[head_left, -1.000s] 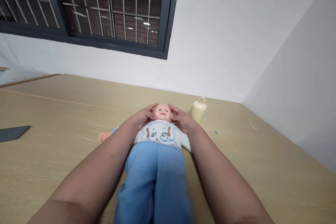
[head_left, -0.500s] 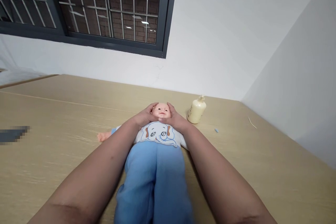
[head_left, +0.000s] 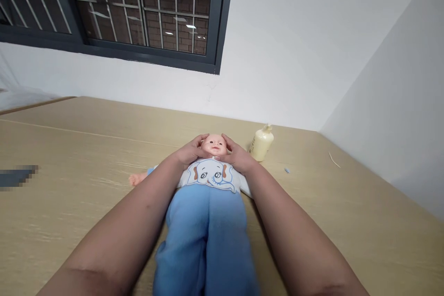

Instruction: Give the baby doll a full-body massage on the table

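Note:
On its back on the wooden table lies a baby doll (head_left: 210,178), dressed in a white top with an elephant picture and blue trousers. Its head is at the far end and its legs point toward me. My left hand (head_left: 193,151) cups the left side of the doll's head, with the thumb near the chin. Against the right side of the head curves my right hand (head_left: 237,155), its thumb low by the jaw and neck. One doll hand sticks out past my left forearm. A pale yellow pump bottle (head_left: 262,145) stands just right of my right hand.
The wooden table (head_left: 347,212) reaches to a white wall with a dark-framed, barred window (head_left: 145,9). A small blue piece (head_left: 287,170) and a thin pale strip (head_left: 334,159) lie on the right. At the left edge is a pixelated dark patch.
My right thumb has shifted a little outward from under the doll's chin. Both hands stay around the head, and the view has moved slightly.

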Demonstrator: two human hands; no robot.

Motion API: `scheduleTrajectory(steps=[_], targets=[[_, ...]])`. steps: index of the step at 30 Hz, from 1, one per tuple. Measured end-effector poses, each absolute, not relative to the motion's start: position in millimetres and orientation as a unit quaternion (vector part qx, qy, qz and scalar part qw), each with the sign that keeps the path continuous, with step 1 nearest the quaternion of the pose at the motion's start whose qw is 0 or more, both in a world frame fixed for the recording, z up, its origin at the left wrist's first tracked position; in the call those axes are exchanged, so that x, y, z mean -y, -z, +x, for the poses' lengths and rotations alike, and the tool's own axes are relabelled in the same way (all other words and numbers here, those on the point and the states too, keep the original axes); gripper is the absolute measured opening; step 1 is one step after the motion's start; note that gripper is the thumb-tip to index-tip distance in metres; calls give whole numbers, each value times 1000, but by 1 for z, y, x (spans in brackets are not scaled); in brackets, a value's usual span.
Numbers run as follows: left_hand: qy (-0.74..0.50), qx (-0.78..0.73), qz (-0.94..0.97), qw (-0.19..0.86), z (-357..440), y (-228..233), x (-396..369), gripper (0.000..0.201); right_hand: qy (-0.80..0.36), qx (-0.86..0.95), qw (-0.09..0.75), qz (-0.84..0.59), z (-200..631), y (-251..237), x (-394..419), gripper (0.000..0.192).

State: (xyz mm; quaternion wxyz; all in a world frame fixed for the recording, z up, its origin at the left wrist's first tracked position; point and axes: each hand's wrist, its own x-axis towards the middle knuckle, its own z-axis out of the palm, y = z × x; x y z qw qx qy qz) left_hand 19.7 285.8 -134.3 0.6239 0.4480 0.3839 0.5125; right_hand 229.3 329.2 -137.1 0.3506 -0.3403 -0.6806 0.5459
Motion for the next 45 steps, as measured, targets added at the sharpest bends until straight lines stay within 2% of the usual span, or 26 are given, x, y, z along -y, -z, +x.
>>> scheduleTrajectory(steps=[8, 11, 14, 19, 22, 30, 38, 41, 45], targets=[[-497, -327, 439, 673, 11, 133, -287, 90, -679, 593, 340, -268, 237, 129, -328, 107], [-524, -337, 397, 674, 9, 132, -288, 84, -700, 568, 342, -265, 242, 126, -329, 93], [-555, -367, 365, 652, 9, 136, -291, 68, -678, 552, 370, -314, 243, 128, -333, 72], [-615, -407, 330, 589, 11, 146, -300, 23, -616, 544, 424, -382, 235, 142, -345, 41], [-633, -422, 323, 562, 13, 149, -302, 18, -557, 546, 461, -424, 230, 150, -352, 30], [-669, -455, 355, 467, 23, 139, -294, 34, -384, 616, 510, -461, 228, 143, -350, 31], [-694, -488, 403, 343, 33, 116, -280, 26, -211, 672, 535, -467, 258, 85, -331, 24], [-704, -489, 408, 314, 37, 100, -274, 23, -151, 671, 536, -489, 284, 67, -330, 33], [-704, -489, 400, 325, 52, 73, -266, 31, -116, 688, 499, -515, 313, 59, -334, 66]])
